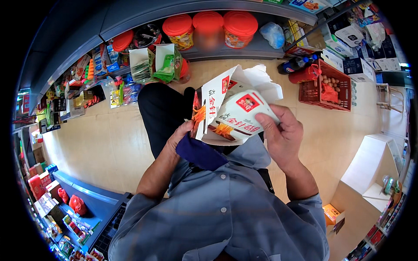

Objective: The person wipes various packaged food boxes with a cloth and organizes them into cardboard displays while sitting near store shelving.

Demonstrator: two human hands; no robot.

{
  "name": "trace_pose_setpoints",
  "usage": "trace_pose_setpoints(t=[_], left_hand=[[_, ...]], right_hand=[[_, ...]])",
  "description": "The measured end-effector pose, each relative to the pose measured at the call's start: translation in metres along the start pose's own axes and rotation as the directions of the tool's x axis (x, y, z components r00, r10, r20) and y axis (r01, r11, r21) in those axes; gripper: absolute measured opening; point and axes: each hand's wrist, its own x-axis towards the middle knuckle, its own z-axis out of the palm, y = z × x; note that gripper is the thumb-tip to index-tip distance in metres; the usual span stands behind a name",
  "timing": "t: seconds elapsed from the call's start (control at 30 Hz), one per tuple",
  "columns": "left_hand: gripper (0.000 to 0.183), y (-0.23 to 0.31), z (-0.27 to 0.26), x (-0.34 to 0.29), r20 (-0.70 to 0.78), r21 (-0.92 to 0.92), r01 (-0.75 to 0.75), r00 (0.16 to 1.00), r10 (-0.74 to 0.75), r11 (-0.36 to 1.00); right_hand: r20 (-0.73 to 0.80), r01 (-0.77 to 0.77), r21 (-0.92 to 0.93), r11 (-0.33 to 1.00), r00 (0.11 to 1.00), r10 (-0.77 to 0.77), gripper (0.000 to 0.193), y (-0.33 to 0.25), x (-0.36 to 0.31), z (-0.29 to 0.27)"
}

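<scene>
An opened white cardboard display box (212, 104) with a torn upper edge is in front of my body, tilted, with red and noodle-like pictures printed on it. My left hand (178, 138) is closed on its lower left side; most of those fingers are behind the box. A dark blue cloth (201, 152) hangs just below that hand, and I cannot tell whether the hand grips it too. My right hand (283, 134) pinches the right edge of a white printed snack packet (239, 114), thumb on its front. The packet is partly inside the box's open side.
Red-lidded tubs (241, 26) stand on the grey shelf (261, 48) ahead, with two opened boxes of packets (169, 63) at their left. A red crate (311, 90) holding eggs sits on the floor at right, beside dark bottles (292, 65). A blue-grey shelf (93, 191) is at lower left.
</scene>
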Motion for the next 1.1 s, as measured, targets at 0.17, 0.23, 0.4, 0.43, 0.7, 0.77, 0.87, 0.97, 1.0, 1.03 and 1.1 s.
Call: trace_pose_setpoints(t=[0.17,0.23,0.4,0.43,0.7,0.77,0.87,0.97,1.0,1.03,1.1], left_hand=[[0.075,-0.007,0.006,0.006,-0.061,-0.148,-0.058,0.997,0.049,0.987],[0.079,-0.009,0.002,0.006,-0.048,-0.181,-0.071,0.997,0.063,0.981],[0.093,0.004,0.014,0.010,0.127,-0.192,-0.011,0.991,0.036,0.981],[0.094,0.003,0.021,0.007,0.107,-0.158,-0.053,0.992,0.071,0.986],[0.087,0.006,0.013,0.004,0.081,-0.123,-0.066,0.994,0.076,0.990],[0.086,0.006,0.006,0.005,0.064,-0.099,-0.087,0.994,0.093,0.991],[0.085,0.004,-0.003,-0.001,0.023,-0.080,-0.085,0.996,0.087,0.993],[0.084,-0.001,-0.006,-0.002,-0.004,-0.096,-0.081,0.997,0.081,0.992],[0.084,-0.001,-0.005,-0.003,0.001,-0.108,-0.074,0.997,0.074,0.991],[0.084,-0.001,-0.003,-0.003,0.007,-0.121,-0.066,0.998,0.068,0.990],[0.084,-0.002,-0.002,-0.002,0.011,-0.133,-0.057,0.998,0.059,0.989]], right_hand=[[-0.070,0.066,0.147,0.987,0.996,-0.057,0.018,0.007,0.012,0.003],[0.020,0.205,0.072,0.976,0.978,-0.207,0.020,0.003,0.011,0.002],[0.490,0.678,-0.047,0.733,0.656,-0.575,0.023,-0.029,0.001,0.004],[0.498,0.637,0.013,0.770,0.664,-0.558,0.023,-0.031,0.003,0.001],[0.258,0.481,-0.470,0.740,0.877,-0.406,0.036,-0.044,0.021,0.014],[0.236,0.437,-0.505,0.745,0.899,-0.368,0.043,-0.046,0.022,0.019],[0.211,0.292,-0.501,0.815,0.954,-0.212,0.043,-0.049,0.028,0.021],[0.234,0.298,-0.582,0.756,0.953,-0.195,0.040,-0.050,0.036,0.022],[0.235,0.310,-0.615,0.725,0.950,-0.207,0.036,-0.049,0.039,0.023],[0.237,0.322,-0.646,0.692,0.947,-0.218,0.033,-0.046,0.043,0.024],[0.236,0.336,-0.681,0.651,0.942,-0.239,0.028,-0.043,0.044,0.025]])
